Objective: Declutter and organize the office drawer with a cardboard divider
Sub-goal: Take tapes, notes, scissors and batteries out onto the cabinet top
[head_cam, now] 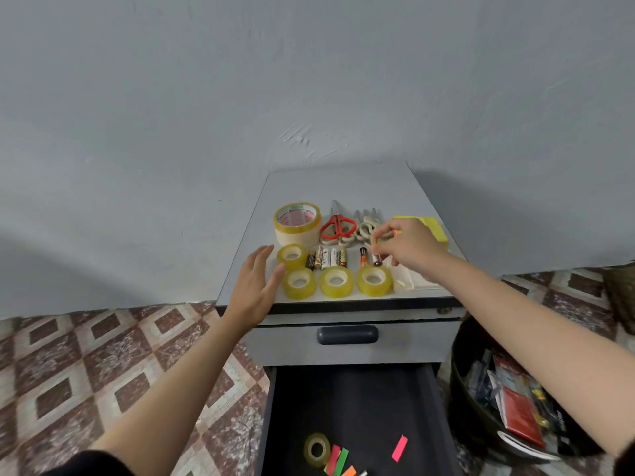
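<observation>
We're looking at a grey wall [309,80] and patterned floor tiles [103,355], with a small cabinet standing against the wall. The cabinet top [343,187] is carrying a big tape roll [297,224] far left, red scissors [337,225] and white scissors [366,225] beside it, and sticky notes [433,225] far right. Batteries [328,258] are lying in a row mid-top. Four small tape rolls [336,282] are sitting left and along the near edge, close to the lip. A bare strip is showing along the far edge.

The left hand [254,286] is hovering at the top's left edge, fingers spread and gripping nothing, just beside the leftmost rolls. The right hand [409,249] is pinching a battery [377,259] at the row's right end.

The drawer [350,400] is hanging open below the closed upper drawer [347,334]. One tape roll [316,450] and coloured tabs [338,462] are lying at its near end, with dark floor showing farther in. A black bin [462,389] is crowding its right side.
</observation>
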`<state>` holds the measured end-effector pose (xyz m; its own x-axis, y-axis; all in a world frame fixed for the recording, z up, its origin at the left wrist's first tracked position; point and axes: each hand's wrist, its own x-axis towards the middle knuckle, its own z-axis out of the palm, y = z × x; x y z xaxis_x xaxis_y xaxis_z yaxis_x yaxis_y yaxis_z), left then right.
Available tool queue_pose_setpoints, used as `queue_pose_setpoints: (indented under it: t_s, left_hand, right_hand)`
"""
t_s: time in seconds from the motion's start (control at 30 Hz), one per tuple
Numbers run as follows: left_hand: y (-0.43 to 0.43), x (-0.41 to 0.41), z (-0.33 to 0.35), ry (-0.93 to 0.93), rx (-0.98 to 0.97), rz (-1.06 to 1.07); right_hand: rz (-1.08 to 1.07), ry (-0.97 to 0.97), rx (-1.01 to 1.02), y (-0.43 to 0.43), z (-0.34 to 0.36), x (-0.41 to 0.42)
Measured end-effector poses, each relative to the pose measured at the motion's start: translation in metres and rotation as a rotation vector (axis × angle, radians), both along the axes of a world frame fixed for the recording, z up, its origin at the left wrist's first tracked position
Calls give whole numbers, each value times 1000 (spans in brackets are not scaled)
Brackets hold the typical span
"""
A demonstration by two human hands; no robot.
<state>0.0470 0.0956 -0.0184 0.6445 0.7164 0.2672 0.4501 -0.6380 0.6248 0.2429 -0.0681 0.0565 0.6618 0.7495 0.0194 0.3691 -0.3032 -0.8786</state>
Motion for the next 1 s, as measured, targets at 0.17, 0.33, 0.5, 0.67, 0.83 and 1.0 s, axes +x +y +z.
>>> queue_pose_setpoints:
  t_s: [0.17,0.33,0.5,0.67,0.83,1.0]
  left_hand:
    - [1,-2,-2,-17,16,-12]
    - [3,-5,-3,-31,7,-50]
    - [3,-4,-3,-31,6,-68]
    - [3,-4,-4,-34,23,-76]
    - [3,-3,-5,-37,24,-74]
    - [2,-4,-3,-32,-1,-66]
  right_hand:
    - [5,-108,-129,39,1,-1]
    - [45,-241,-251,61,-10,-7]
    - [3,-432,-395,72,-20,-5]
    - [-24,-503,-448,74,-18,-7]
    - [-45,-532,-448,72,-19,-9]
    - [-123,-533,-351,67,-20,-9]
